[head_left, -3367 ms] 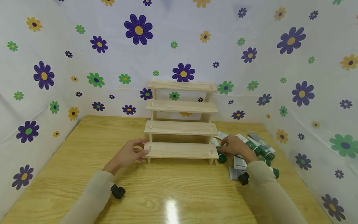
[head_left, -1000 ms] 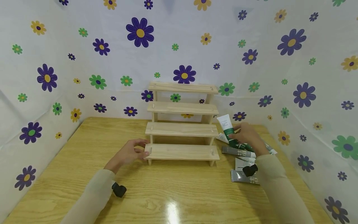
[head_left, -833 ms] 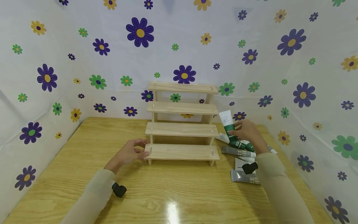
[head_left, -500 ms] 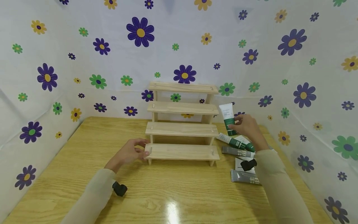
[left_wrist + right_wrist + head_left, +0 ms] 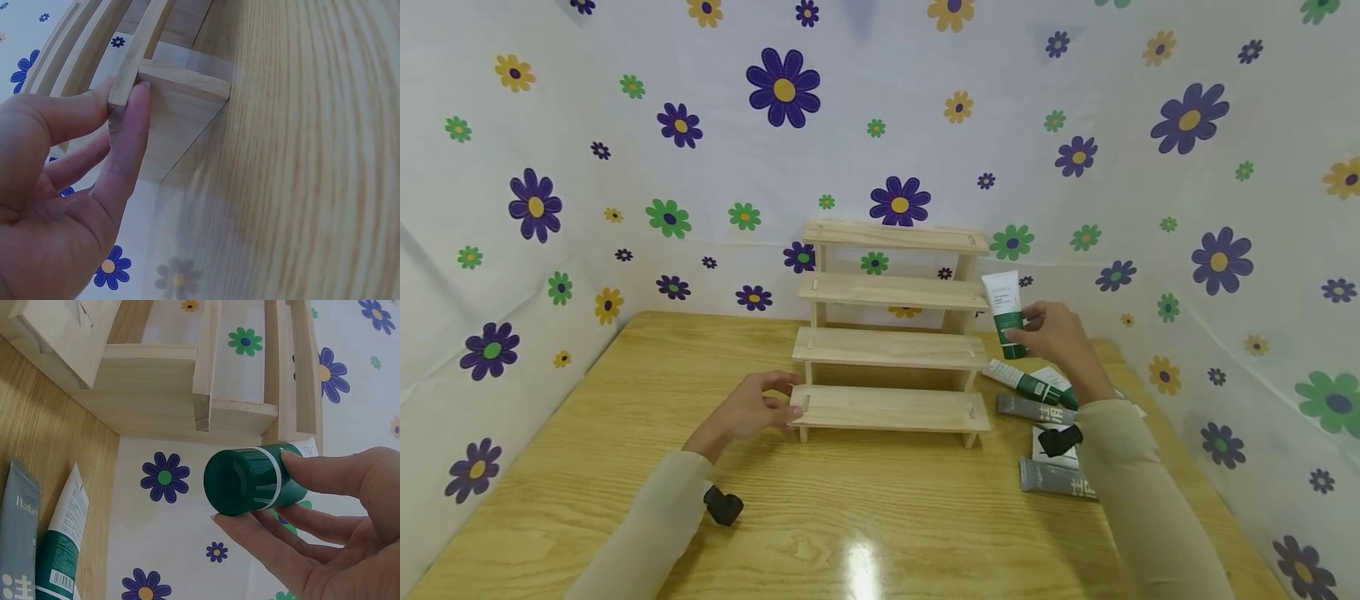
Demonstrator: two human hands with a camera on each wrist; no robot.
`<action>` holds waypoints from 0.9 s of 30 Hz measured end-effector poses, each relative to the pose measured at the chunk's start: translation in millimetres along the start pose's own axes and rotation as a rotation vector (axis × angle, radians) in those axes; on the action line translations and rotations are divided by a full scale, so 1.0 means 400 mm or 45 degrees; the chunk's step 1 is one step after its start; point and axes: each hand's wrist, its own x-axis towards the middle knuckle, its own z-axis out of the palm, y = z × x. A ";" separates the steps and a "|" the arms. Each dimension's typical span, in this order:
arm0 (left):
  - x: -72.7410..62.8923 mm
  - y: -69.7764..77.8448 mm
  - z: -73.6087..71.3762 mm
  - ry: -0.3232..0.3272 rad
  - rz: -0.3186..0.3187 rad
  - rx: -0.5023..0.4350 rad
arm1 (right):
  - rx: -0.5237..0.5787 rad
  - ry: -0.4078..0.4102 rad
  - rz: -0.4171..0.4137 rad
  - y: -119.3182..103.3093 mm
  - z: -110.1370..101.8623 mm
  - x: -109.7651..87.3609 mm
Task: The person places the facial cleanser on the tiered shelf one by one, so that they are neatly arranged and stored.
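A stepped wooden rack (image 5: 887, 347) with shelves rising toward the back stands mid-table. My left hand (image 5: 745, 416) pinches the left end of its lowest shelf between thumb and fingers; the left wrist view shows that shelf end (image 5: 128, 78) in the grip. To the right of the rack, my right hand (image 5: 1051, 337) holds a white and green squeeze tube (image 5: 1003, 310) in the air, cap downward and slightly tilted. In the right wrist view the tube's green cap (image 5: 232, 482) points toward the camera, with thumb and fingers on either side of it.
On the table right of the rack lie several tubes: a white and green one (image 5: 1024, 381), a grey one (image 5: 1033, 408) and another grey one (image 5: 1051, 477) nearer the front. A flowered cloth (image 5: 880, 150) encloses the table's back and sides.
My right hand has picked a white and green tube from the pile and lifted it, upright, to about the height of the upper shelves. The left hand has stayed on the shelf end.
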 end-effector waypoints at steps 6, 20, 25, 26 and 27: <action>0.003 -0.003 -0.003 -0.009 0.010 0.012 | 0.023 0.031 -0.015 0.000 -0.007 0.007; 0.006 -0.007 -0.005 0.019 -0.023 0.022 | 0.034 0.084 -0.072 -0.041 -0.024 0.013; 0.010 -0.008 -0.008 0.010 -0.005 0.011 | 0.052 0.085 -0.063 -0.058 -0.019 0.015; 0.010 -0.008 -0.007 0.009 -0.005 0.009 | 0.060 0.082 -0.064 -0.061 -0.018 0.015; 0.009 -0.009 -0.006 0.009 -0.008 0.005 | 0.069 0.078 -0.064 -0.063 -0.017 0.016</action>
